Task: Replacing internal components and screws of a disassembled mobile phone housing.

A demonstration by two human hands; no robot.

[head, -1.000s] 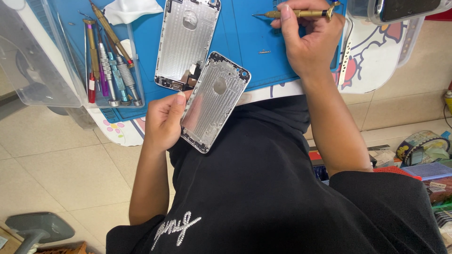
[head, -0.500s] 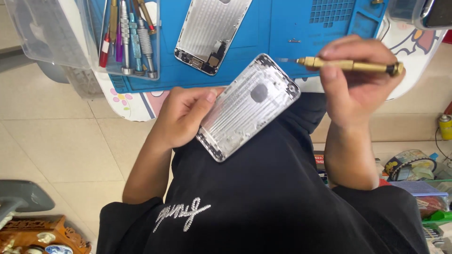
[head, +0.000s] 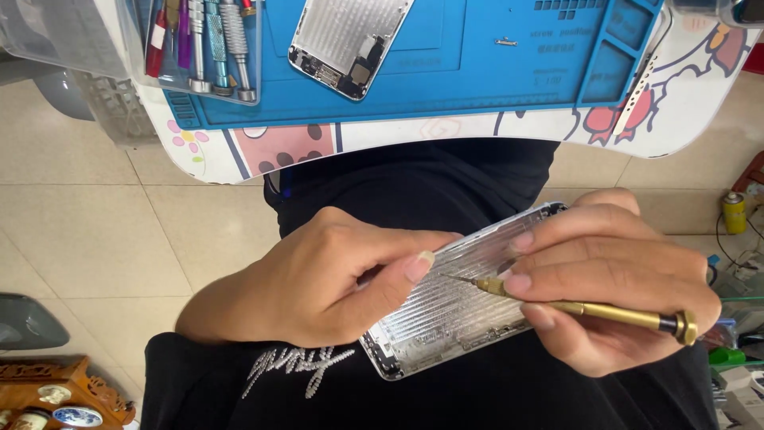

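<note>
My left hand (head: 334, 279) grips a silver phone housing (head: 446, 310) over my lap, its ribbed inner side facing up. My right hand (head: 613, 287) steadies the housing's far end with its fingertips and pinches a gold precision screwdriver (head: 605, 310). The screwdriver's thin tip rests on the inside of the housing, close to my left thumb. A second silver phone housing (head: 346, 40) with small parts fitted at one end lies on the blue work mat (head: 493, 72) on the table above.
Several screwdrivers (head: 207, 44) lie in a tray at the mat's left edge. The mat sits on a cartoon-printed table top (head: 676, 103). A tiled floor (head: 87, 223) lies to the left, a carved wooden stand (head: 56, 394) at the lower left, and clutter with a small can (head: 734, 211) to the right.
The housing came down from the table's edge to my lap and turned inner side up. My right hand brought the screwdriver onto it, tip on the inside.
</note>
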